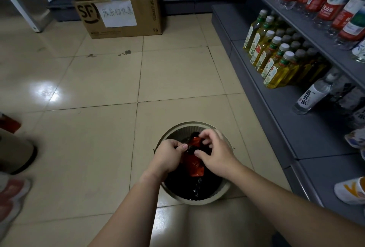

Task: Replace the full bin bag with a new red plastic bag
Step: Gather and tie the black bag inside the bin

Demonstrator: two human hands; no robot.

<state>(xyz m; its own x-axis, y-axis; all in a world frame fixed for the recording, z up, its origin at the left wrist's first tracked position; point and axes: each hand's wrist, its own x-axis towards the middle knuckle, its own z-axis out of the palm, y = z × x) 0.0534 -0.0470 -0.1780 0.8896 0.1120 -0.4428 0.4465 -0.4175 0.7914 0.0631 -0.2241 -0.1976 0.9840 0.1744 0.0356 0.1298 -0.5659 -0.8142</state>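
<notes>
Both hands, left hand (167, 154) and right hand (214, 153), had fingers pinched on the soft, slippery black bag (189, 185); we judged its gathered neck the best hold.

Two bare arms show from the bottom edge, with no sleeves, watch or rings on them. The left hand (167, 156) and right hand (214, 153) wear no gloves. The fingernails are short.

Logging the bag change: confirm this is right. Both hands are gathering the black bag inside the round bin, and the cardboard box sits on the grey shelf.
Not quite. The head view shows the cardboard box on the tiled floor, not the grey shelf. Both the left hand and right hand are gathering the black bag in the round bin.
</notes>
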